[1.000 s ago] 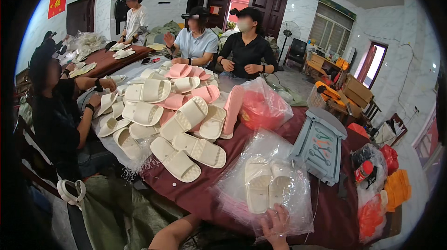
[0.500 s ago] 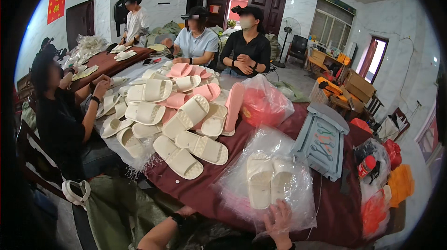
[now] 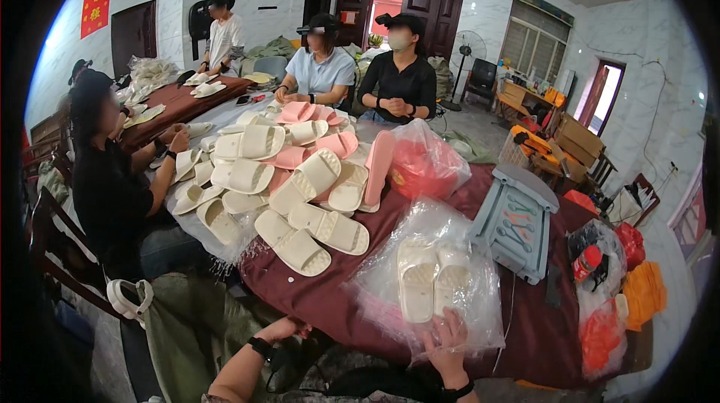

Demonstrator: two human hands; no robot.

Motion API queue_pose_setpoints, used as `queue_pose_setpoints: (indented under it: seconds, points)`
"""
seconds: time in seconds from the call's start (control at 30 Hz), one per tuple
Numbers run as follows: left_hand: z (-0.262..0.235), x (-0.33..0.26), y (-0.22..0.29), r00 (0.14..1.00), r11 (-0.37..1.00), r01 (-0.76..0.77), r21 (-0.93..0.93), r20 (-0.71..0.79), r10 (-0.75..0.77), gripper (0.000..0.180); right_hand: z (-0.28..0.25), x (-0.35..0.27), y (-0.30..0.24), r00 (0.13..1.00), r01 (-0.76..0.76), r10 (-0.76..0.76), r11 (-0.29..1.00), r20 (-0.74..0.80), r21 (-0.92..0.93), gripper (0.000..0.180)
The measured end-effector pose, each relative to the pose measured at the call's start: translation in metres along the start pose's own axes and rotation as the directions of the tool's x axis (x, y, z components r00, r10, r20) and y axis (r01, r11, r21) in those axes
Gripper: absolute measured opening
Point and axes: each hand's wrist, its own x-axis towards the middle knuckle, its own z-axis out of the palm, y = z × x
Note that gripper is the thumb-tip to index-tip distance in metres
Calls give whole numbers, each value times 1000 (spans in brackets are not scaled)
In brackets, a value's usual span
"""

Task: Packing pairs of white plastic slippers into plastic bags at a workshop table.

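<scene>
A pair of cream slippers (image 3: 417, 283) lies in clear plastic bags (image 3: 480, 320) near the table's front edge. My right hand (image 3: 448, 339) rests on the bag at the slippers' near ends, fingers spread. By the table edge to the left is my left hand (image 3: 289, 327), low and away from the slippers; its fingers are too unclear to read. Beyond it, two cream slippers (image 3: 294, 244) lie at the front of a large heap of cream and pink slippers (image 3: 319, 178).
A grey plastic device (image 3: 517, 215) stands right of the bags, with a cable down the dark red cloth (image 3: 544, 335). Behind is a bag of red material (image 3: 424, 163). Several co-workers sit or stand around the tables. Orange and red bags (image 3: 600, 335) are at the right edge.
My left hand has come up further into view beside the table edge. My right hand stays on the bagged slippers. A co-worker in light blue has lowered a raised hand.
</scene>
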Motion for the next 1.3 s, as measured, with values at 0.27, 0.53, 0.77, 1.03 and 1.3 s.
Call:
queue_pose_setpoints:
  seconds: [0.27, 0.53, 0.77, 1.03, 1.3]
  points:
    - [8, -20, 10, 829, 683, -138, 718, -294, 476, 33, -5, 3, -4, 999, 32, -34, 998, 28, 49, 39]
    - [57, -85, 147, 990, 228, 131, 965, -141, 28, 43, -66, 6, -39, 969, 77, -130, 966, 208, 246, 45]
    - [163, -96, 245, 818, 521, -398, 755, 35, 575, 43, -164, 17, -71, 915, -71, -271, 625, 301, 778, 24]
    - [252, -19, 211, 661, 135, -562, 816, 346, 665, 70, -159, 42, -7, 879, -23, 266, 852, -396, 522, 23]
    - [222, -21, 176, 731, 161, -545, 823, 373, 571, 36, -134, 0, 17, 896, -348, 417, 445, 153, 825, 34]
